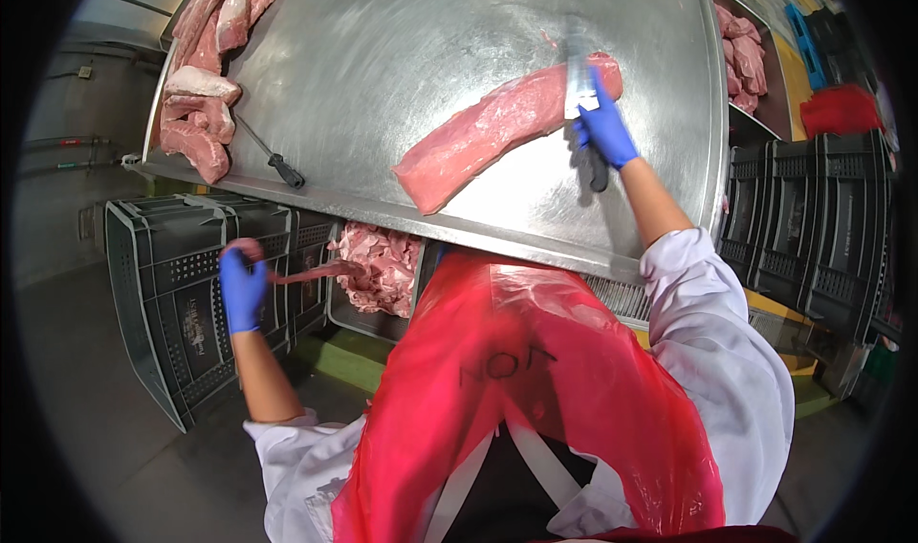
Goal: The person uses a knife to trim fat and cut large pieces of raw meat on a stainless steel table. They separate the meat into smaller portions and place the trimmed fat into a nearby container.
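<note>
My left hand (244,290), in a blue glove, is closed on a thin strip of meat (311,274). The strip trails rightward to a crate of pale meat trimmings (378,275) below the table edge. In my right hand (607,130), also blue-gloved, is a knife (576,70); its blade is motion-blurred and points away from me, over the right end of a long pink loin (488,137). Whether the blade touches the meat, I cannot tell. The loin lies slantwise on the steel table (354,75).
Several meat pieces (199,113) are piled along the table's left side. Beside them lies a black-handled rod (284,170), like a sharpening steel. Dark plastic crates (191,294) stand at left, more crates (798,228) at right. A bin of meat (744,60) is at far right.
</note>
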`<action>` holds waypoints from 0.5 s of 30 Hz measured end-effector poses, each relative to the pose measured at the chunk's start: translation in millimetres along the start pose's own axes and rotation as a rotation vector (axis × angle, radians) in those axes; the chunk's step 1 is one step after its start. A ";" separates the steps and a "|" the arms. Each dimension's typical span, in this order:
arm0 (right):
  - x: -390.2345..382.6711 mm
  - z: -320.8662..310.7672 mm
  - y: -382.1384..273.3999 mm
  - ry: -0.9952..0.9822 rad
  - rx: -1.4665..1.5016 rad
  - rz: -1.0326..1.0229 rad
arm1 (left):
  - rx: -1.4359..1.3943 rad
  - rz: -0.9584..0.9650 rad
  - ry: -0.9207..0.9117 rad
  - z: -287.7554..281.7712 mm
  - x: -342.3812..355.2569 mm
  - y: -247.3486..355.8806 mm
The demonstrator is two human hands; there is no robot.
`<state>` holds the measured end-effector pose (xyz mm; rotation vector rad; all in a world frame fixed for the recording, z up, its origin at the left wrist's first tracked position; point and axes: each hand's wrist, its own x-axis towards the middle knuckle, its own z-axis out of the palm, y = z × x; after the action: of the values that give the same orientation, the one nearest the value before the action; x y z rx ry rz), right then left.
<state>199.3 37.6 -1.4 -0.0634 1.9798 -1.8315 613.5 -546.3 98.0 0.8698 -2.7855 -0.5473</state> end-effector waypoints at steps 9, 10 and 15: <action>126.3 -56.9 37.2 0.254 0.105 -0.056 | -0.037 0.248 -0.327 282.7 35.7 296.0; 138.9 -59.7 32.0 0.224 0.082 -0.067 | -0.121 0.304 -0.443 285.8 23.3 313.1; 107.2 -33.5 -8.2 0.137 -0.022 -0.028 | -0.463 0.569 -0.748 309.9 -35.5 370.6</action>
<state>88.9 33.2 -23.2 0.0291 2.1015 -1.8772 368.8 -152.6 -42.5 -0.2981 -3.0484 -1.5480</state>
